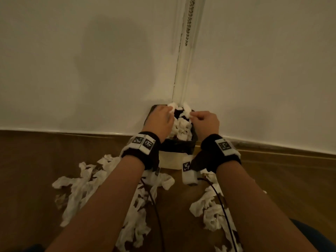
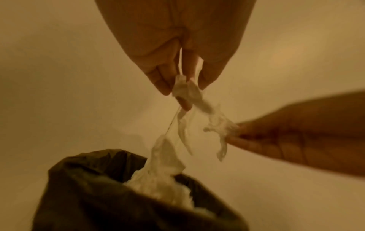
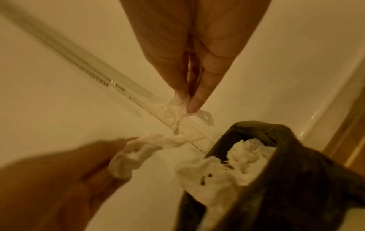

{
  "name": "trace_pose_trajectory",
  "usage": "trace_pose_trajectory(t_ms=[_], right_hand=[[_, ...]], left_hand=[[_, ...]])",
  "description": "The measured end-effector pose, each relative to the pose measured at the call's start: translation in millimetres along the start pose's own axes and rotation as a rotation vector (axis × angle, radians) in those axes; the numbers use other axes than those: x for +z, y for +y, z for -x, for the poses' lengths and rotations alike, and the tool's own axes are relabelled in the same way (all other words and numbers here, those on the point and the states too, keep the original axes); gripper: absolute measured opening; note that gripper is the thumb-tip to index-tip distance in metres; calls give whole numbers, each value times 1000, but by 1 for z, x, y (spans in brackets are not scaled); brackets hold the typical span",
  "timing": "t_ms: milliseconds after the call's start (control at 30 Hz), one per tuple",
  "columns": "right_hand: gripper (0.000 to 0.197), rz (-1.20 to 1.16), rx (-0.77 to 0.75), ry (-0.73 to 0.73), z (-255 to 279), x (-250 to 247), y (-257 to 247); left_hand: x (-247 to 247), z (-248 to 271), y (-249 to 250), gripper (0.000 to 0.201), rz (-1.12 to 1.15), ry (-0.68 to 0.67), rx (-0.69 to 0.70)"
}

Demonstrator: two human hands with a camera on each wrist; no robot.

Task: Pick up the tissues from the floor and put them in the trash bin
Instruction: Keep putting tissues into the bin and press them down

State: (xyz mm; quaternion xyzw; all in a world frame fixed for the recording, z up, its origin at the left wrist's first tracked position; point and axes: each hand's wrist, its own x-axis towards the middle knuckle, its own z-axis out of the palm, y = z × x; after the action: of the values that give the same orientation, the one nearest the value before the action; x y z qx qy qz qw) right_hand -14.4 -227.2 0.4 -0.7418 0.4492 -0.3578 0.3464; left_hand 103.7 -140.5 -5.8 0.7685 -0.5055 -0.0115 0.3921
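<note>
A small trash bin (image 1: pixel 177 160) lined with a black bag (image 2: pixel 94 187) stands against the wall, heaped with white tissues (image 1: pixel 181 128). Both hands hover over its mouth. My left hand (image 1: pixel 162 115) pinches one end of a stretched tissue strip (image 2: pixel 197 100) between its fingertips. My right hand (image 1: pixel 204 119) pinches the strip's other end (image 3: pixel 175 107). The strip hangs just above the heap (image 3: pixel 247 154) in the bin. Several crumpled tissues (image 1: pixel 85 180) lie scattered on the floor in front of the bin, under my forearms.
A white wall (image 1: pixel 91 70) rises right behind the bin, with a vertical trim and a bead chain (image 1: pixel 190 20) above it. More tissues (image 1: pixel 211 211) lie on the brown floor at the right. Cables (image 1: pixel 221 206) run from the wrist cameras.
</note>
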Motion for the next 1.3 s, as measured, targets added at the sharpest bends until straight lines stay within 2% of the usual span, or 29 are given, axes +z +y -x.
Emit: trace_pose_trajectory(t_ms=[33, 133, 333, 400, 467, 533, 600, 633, 700, 767, 833, 933, 1033, 1100, 1200, 1300], right_hand=[[23, 110, -63, -34, 0, 8, 3], [28, 292, -118, -262, 6, 35, 10], [39, 393, 16, -585, -5, 67, 16], [41, 458, 56, -608, -11, 74, 17], [41, 527, 68, -651, -16, 79, 20], [41, 627, 69, -702, -14, 78, 20], [41, 688, 50, -712, -16, 75, 18], [40, 695, 30, -697, -17, 73, 16], [37, 680, -7, -612, -17, 66, 13], [29, 625, -101, -448, -12, 57, 9], [30, 544, -193, -260, -1, 52, 2], [36, 399, -259, -119, 22, 55, -9], [38, 331, -266, -95, 47, 68, -1], [38, 317, -246, -80, 66, 78, 16], [41, 367, -181, -90, 89, 92, 48], [43, 439, -42, -135, 99, 99, 81]], left_hand=[[10, 0, -2, 37, -130, -103, 7], [34, 6, -15, 39, -475, -349, 32], [45, -5, -46, 47, -679, -644, 0], [45, -10, -52, 49, -724, -754, -19], [47, -13, -54, 49, -776, -793, -17], [46, -16, -51, 47, -818, -801, -33], [45, -17, -49, 39, -740, -731, -30], [43, -15, -49, 35, -653, -648, -17], [37, -6, -51, 28, -445, -392, 16], [29, 11, -57, 23, -227, -93, 23], [22, 34, -63, 19, -55, 141, -12], [18, 68, -76, 17, 41, 317, -112], [24, 95, -93, 13, 46, 297, -248], [31, 110, -104, 12, 25, 194, -351], [45, 126, -111, 9, -27, -86, -469], [71, 139, -109, 21, -105, -379, -438]])
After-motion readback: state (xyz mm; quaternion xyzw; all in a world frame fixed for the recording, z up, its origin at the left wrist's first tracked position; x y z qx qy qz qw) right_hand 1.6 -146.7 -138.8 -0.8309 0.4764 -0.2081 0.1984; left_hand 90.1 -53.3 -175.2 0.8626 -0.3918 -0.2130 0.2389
